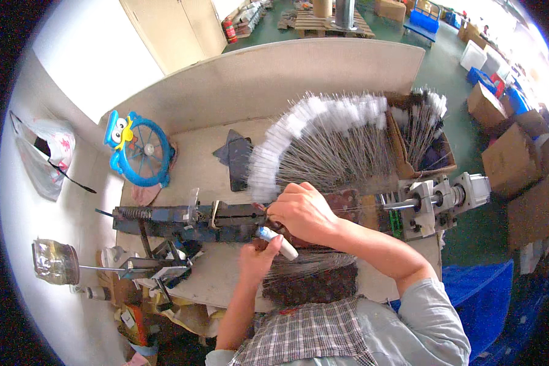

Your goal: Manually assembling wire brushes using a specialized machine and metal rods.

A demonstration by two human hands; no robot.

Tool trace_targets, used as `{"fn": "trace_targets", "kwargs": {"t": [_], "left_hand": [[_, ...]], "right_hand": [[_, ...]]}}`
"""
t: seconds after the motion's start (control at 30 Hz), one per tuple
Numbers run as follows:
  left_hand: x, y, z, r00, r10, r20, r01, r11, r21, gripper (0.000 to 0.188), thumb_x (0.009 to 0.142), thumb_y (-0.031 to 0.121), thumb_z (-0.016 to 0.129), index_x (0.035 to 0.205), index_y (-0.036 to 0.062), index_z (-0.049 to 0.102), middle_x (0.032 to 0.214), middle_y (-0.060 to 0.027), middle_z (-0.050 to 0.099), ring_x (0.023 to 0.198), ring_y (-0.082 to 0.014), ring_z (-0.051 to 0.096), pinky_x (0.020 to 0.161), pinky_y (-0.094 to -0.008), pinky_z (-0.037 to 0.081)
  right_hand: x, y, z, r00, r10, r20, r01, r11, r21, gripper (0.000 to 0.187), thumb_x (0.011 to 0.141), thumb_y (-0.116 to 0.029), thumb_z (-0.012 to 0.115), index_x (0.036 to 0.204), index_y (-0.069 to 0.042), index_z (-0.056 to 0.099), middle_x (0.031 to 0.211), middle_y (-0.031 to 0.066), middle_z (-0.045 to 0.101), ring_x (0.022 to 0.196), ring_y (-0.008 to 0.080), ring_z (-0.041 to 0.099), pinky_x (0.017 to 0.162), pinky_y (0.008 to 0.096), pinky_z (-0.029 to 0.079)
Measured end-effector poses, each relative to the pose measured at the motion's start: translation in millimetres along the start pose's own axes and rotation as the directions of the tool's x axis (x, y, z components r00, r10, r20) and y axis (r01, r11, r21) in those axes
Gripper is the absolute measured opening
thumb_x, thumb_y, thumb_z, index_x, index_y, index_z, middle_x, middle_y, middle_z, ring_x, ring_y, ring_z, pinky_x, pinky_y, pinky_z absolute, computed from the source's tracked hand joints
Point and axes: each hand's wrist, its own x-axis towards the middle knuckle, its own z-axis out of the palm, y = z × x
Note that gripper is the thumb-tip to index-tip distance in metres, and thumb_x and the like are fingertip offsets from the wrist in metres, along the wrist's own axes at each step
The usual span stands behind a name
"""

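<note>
My left hand [259,259] grips a small white cylinder with a light-blue end [288,249], just in front of a long dark metal bench fixture [171,224]. Above it my right hand [302,210] reaches over the fixture with bent, closed fingers; what is between them is hidden. Thin wire stems run from near that hand toward a motor-driven spindle [418,204] on the right. Behind the hands, many white-tipped wire brushes [323,116] lie fanned out. More bare wire stems [311,266] lie close to my body.
A cardboard box [402,149] of dark-tipped brushes stands at the back right. A black phone-like slab [240,163] and a blue toy-shaped fan [141,152] are on the left of the table. A low board [274,67] edges the back. A blue bin [479,305] sits at the right.
</note>
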Motion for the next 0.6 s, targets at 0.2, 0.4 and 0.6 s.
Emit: {"fn": "trace_targets", "kwargs": {"t": [0.2, 0.4, 0.6], "left_hand": [[-13, 10, 36, 0.998, 0.023, -0.057, -0.052, 0.806, -0.590, 0.018, 0.083, 0.016, 0.059, 0.091, 0.0010, 0.055, 0.079, -0.0076, 0.061, 0.069, -0.0146, 0.058, 0.061, -0.0328, 0.048], [-13, 26, 34, 0.985, -0.163, -0.058, 0.157, 0.983, -0.093, 0.018, 0.074, 0.006, 0.063, 0.081, 0.0021, 0.046, 0.066, -0.0058, 0.056, 0.062, -0.0139, 0.057, 0.057, -0.0311, 0.048], [-14, 4, 1, 0.999, -0.011, -0.036, 0.012, 0.999, 0.045, 0.028, 0.078, 0.024, 0.068, 0.088, 0.0030, 0.052, 0.076, -0.0035, 0.057, 0.072, -0.0112, 0.054, 0.065, -0.0295, 0.046]], "right_hand": [[-59, 5, -16, 0.999, 0.041, -0.024, -0.038, 0.993, 0.115, 0.014, 0.072, -0.013, 0.058, 0.085, -0.008, 0.058, 0.069, 0.0056, 0.055, 0.072, 0.0232, 0.059, 0.060, 0.0366, 0.047], [-74, 16, 29, 0.994, 0.093, 0.052, -0.098, 0.991, 0.086, 0.014, 0.074, -0.011, 0.057, 0.087, -0.007, 0.057, 0.074, 0.0084, 0.056, 0.071, 0.0253, 0.061, 0.058, 0.0383, 0.050], [-65, 21, 54, 0.972, 0.125, 0.200, -0.140, 0.988, 0.060, 0.015, 0.076, -0.012, 0.056, 0.090, -0.006, 0.057, 0.082, 0.0082, 0.056, 0.080, 0.0247, 0.061, 0.064, 0.0361, 0.053]]}}
